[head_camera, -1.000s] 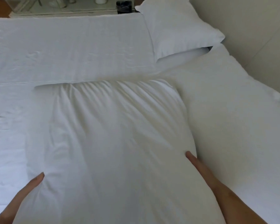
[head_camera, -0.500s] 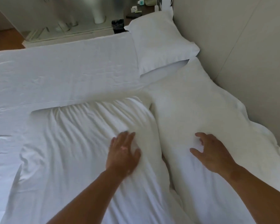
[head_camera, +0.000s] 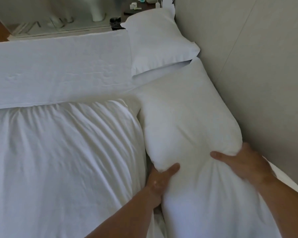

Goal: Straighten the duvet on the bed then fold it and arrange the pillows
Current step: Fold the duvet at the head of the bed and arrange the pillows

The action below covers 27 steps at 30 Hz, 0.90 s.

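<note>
Four fingers of the left hand are hidden beneath the right pillow, with the thumb pressed on top. The right hand is closed round its bunched right edge by the wall. Its near end is cut off. Touching its left side lies the left pillow; beyond are the folded duvet and far pillow.

One wide-angle camera, worn on the head, looks forward and steeply down across the bed, close above the left hand, right hand and pillow; a wall runs along its right side.
</note>
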Motion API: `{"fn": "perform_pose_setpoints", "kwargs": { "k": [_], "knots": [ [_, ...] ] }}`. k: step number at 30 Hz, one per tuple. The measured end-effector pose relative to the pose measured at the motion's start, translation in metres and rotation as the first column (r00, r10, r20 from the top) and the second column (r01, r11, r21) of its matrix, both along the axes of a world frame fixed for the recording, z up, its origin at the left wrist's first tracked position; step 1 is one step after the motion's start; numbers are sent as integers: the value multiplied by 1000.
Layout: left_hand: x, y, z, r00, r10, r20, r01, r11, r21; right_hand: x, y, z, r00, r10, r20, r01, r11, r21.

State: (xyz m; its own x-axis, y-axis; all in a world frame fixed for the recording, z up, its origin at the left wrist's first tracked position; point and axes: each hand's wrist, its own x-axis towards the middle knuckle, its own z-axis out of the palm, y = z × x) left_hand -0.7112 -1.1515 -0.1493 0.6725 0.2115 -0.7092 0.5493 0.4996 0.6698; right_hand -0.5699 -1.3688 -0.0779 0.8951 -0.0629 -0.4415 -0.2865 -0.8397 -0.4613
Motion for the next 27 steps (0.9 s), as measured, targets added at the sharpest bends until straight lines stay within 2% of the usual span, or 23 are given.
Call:
{"fn": "perform_pose_setpoints", "kwargs": {
  "k": [3,8,13,17,21,27],
  "knots": [
    [12,-21,32,993,39,108,-30,996,-88,-4,-3,28,999,-48,13,44,982,184],
    [33,-16,114,941,-29,337,33,999,-5,-14,-5,104,960,-214,182,127,910,395],
    [25,32,192,899,-38,436,-12,994,111,-27,33,182,944,-217,247,81,880,467],
    [1,80,256,852,-15,523,-119,968,221,-54,72,240,921,-211,328,17,862,507],
    [-40,144,316,811,-23,584,-225,910,348,-93,130,284,912,-193,361,-44,831,554],
    [-138,283,379,829,-14,560,-328,798,506,-185,265,332,933,-114,340,-149,738,658]
  ]
}}
